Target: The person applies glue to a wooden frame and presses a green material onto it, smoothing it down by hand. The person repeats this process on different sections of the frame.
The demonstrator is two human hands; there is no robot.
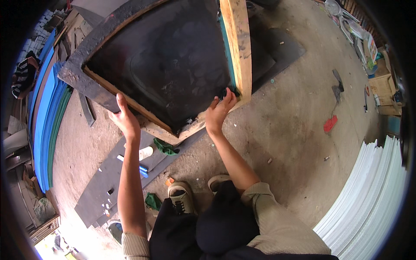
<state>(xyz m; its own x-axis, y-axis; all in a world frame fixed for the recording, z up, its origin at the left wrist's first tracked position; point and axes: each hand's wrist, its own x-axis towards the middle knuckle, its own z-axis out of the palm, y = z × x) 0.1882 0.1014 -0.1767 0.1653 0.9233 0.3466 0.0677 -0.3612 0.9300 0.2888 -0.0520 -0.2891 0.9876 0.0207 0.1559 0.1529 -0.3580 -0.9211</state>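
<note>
A large wooden frame (241,52) around a dark, smeared screen (169,65) is tilted up in front of me. Its left and top rails are stained black, while the right and near rails show bare wood. My left hand (126,119) grips the left rail near the near-left corner, thumb on top and fingers mostly hidden beneath. Bent over the near rail by the right corner, my right hand (219,113) holds the frame there. A small dark blob touches its fingertips; I cannot tell what it is.
Dark flat sheets (97,190) lie on the concrete floor, bearing a white cup-like piece (146,153) and a green cloth (165,147). Blue sheets (45,125) are stacked at left, white sheets (368,199) at right. A red scrap (330,124) lies on the right floor.
</note>
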